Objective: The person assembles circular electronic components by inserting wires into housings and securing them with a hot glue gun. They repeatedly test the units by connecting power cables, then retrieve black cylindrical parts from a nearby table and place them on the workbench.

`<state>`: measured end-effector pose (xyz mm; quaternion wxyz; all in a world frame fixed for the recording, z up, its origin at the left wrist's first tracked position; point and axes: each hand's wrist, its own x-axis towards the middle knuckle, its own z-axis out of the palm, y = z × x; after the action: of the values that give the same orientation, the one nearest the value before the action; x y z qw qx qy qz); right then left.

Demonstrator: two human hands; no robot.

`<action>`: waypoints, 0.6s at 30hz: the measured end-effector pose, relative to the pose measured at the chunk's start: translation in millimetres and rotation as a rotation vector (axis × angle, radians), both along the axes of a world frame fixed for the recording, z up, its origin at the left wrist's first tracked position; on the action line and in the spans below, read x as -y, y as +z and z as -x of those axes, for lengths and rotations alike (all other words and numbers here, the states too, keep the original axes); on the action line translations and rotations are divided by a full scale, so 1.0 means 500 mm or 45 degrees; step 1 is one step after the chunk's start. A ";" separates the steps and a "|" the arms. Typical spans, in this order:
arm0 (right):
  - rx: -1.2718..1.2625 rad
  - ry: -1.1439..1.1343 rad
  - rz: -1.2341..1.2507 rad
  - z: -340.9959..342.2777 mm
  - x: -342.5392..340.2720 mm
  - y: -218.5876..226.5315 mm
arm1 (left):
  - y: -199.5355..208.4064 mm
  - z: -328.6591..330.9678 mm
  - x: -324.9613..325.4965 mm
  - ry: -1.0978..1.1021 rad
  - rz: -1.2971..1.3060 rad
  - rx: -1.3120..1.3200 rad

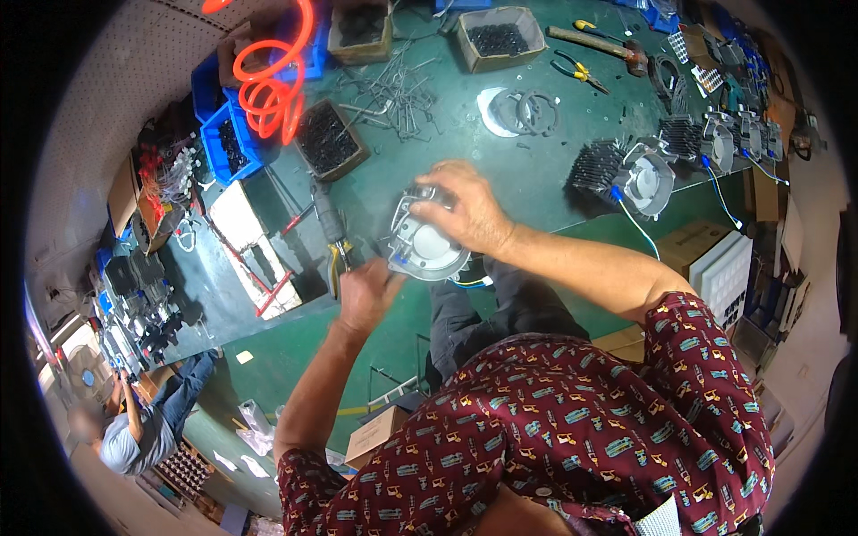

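Note:
A round silver metal housing (435, 251) with a pale disc at its centre is held over the front edge of the bench. My right hand (469, 207) grips its top, with thumb and fingers closed around the upper rim. At its lower left edge, my left hand (366, 295) has its fingers closed, partly hidden. Thin wires with a white connector (487, 281) hang below the housing. Just left of it lies a dark-handled tool (329, 214), its narrow end close to my left fingers.
Similar housings with black finned heat sinks (647, 183) line the bench's right side. Behind are bent metal rods (398, 94), boxes of small black parts (499, 40), pliers (581, 73) and a hammer (594, 45). An orange coiled hose (273, 89) hangs left. Another person (134, 429) sits far left.

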<state>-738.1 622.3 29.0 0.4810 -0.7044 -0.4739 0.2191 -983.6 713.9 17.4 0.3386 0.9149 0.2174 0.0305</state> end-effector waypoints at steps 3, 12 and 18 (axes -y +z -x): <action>-0.017 0.055 0.005 -0.004 -0.005 0.003 | -0.017 0.014 0.007 0.253 0.829 -0.061; -0.006 0.035 -0.006 -0.001 -0.007 0.005 | -0.006 0.013 -0.016 0.268 1.557 -0.122; -0.046 0.064 -0.044 -0.006 -0.007 0.001 | 0.003 0.002 0.031 0.172 0.237 -0.098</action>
<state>-735.3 625.7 29.4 0.4959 -0.6799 -0.4861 0.2357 -984.5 698.1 18.8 0.4108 0.8633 0.2933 -0.0022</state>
